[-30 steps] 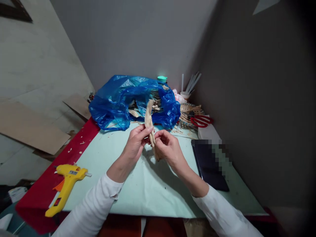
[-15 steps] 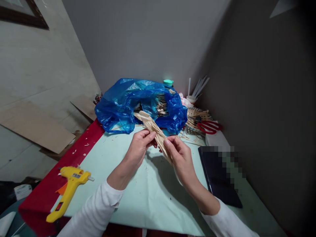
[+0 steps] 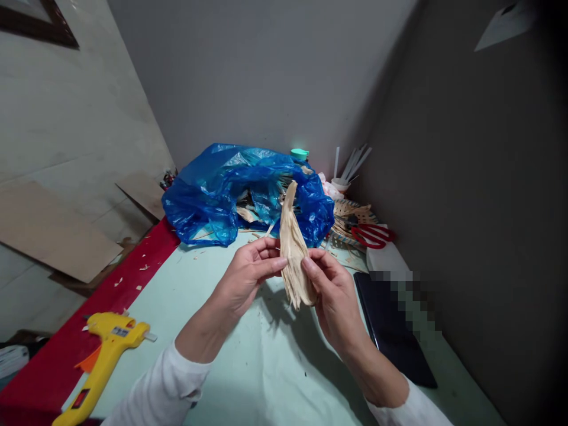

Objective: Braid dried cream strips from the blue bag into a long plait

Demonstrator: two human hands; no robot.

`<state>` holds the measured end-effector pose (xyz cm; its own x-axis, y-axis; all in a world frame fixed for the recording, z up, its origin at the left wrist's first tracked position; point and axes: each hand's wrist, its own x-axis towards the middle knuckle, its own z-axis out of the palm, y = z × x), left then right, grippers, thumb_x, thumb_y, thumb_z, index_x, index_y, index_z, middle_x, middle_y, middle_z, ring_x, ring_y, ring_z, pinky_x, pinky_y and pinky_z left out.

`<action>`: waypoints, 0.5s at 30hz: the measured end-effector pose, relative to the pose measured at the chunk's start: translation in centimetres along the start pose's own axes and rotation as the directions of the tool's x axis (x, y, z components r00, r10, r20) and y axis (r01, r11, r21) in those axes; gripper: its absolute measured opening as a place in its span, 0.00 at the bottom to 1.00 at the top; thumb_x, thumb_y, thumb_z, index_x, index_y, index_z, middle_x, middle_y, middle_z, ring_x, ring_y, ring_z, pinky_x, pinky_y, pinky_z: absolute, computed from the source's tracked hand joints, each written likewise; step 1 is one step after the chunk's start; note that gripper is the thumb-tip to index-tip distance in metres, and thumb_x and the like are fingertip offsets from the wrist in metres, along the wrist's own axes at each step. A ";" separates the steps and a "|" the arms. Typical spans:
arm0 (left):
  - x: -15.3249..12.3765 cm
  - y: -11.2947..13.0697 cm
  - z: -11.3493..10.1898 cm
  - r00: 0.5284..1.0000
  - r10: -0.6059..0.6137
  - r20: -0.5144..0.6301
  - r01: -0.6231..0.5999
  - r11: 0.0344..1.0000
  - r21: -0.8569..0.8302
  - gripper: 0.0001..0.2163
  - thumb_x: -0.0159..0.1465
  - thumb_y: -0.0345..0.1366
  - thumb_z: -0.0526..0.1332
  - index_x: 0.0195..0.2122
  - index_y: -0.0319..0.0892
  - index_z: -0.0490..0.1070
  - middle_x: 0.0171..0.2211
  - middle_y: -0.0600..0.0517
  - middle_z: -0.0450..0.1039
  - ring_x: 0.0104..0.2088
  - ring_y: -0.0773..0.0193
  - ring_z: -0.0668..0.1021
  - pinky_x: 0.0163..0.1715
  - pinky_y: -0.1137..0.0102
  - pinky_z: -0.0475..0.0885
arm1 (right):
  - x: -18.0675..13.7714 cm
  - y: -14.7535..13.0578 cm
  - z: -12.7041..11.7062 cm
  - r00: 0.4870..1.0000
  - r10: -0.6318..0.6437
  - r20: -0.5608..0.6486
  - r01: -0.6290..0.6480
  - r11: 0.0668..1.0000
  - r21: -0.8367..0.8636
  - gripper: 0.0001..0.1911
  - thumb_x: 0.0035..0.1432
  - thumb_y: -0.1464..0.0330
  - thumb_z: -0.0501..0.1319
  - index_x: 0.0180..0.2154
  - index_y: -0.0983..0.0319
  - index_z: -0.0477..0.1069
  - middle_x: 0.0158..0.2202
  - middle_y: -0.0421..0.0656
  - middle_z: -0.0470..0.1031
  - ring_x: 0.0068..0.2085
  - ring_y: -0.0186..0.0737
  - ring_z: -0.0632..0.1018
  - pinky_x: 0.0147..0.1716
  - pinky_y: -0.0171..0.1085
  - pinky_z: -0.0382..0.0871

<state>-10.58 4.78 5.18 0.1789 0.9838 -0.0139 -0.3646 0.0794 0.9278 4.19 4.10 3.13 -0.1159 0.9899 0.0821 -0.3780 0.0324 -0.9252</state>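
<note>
A dried corn husk [image 3: 293,257], pale and wrinkled with a narrow tip pointing away from me, is held up above the table between both hands. My left hand [image 3: 248,275] pinches its left edge between thumb and fingers. On the opposite edge, my right hand [image 3: 332,290] grips it with the thumb on top. Behind the husk lies a crumpled blue plastic bag [image 3: 199,183], its mouth facing me, with more dried husks [image 3: 246,214] showing inside.
A yellow glue gun [image 3: 109,349] lies at the left on the pale green cloth [image 3: 239,378]. Red-handled scissors [image 3: 373,235] rest at the right by a woven basket [image 3: 344,216]. A dark flat object [image 3: 394,331] lies nearer. Glue sticks [image 3: 352,161] stand in a cup behind.
The husk has turned from a slant to nearly upright in view, its broad face now spread toward me. Both hands have shifted their hold along its edges. The view has moved slightly.
</note>
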 end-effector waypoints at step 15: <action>-0.2 -1.3 1.2 0.994 0.084 -0.072 -0.075 0.990 0.118 0.08 0.58 0.36 0.65 0.28 0.39 0.68 0.24 0.56 0.65 0.24 0.72 0.68 0.25 0.76 0.65 | -0.3 1.3 0.6 0.994 0.010 0.111 0.017 0.970 -0.241 0.16 0.61 0.57 0.59 0.47 0.58 0.65 0.38 0.40 0.74 0.35 0.36 0.73 0.34 0.34 0.67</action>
<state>-9.06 4.26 4.44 0.0813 0.9960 0.0371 -0.2670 -0.0141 0.9636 3.22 3.79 2.13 -0.2211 0.9686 0.1135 -0.1471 0.0820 -0.9857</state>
